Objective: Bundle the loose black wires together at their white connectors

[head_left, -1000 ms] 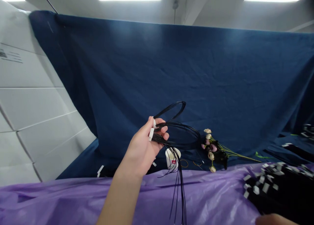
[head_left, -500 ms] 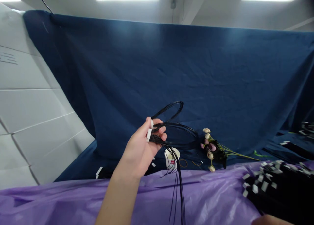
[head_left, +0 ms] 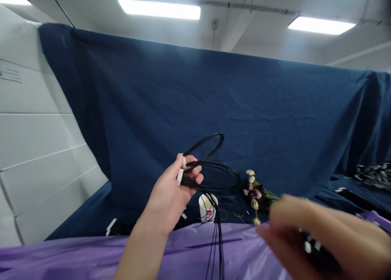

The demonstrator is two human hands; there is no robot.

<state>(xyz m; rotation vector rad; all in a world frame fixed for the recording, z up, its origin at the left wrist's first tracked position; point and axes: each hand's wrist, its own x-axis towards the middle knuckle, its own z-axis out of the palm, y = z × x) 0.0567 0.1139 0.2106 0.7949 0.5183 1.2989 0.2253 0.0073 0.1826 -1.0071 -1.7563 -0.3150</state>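
Note:
My left hand is closed around a bundle of thin black wires with white block-like ends that look like connectors. Two of these white ends show between the thumb and fingers. The wires loop out to the right, and loose ends hang down in front of the purple sheet. At the lower right, my right hand is smeared by motion. Its thumb and fingers point left, and I cannot make out anything between them. Behind it, a pile of black wires with white ends is mostly hidden.
A white paper cup stands behind the hanging wires. Artificial flowers lie to its right, beside thin rings. Purple sheeting covers the front edge. A blue cloth hangs behind, with white boxes stacked on the left.
My right hand has come up from the bottom right edge and moved left, now covering much of the wire pile. The view has tilted slightly. My left hand keeps its hold on the wires.

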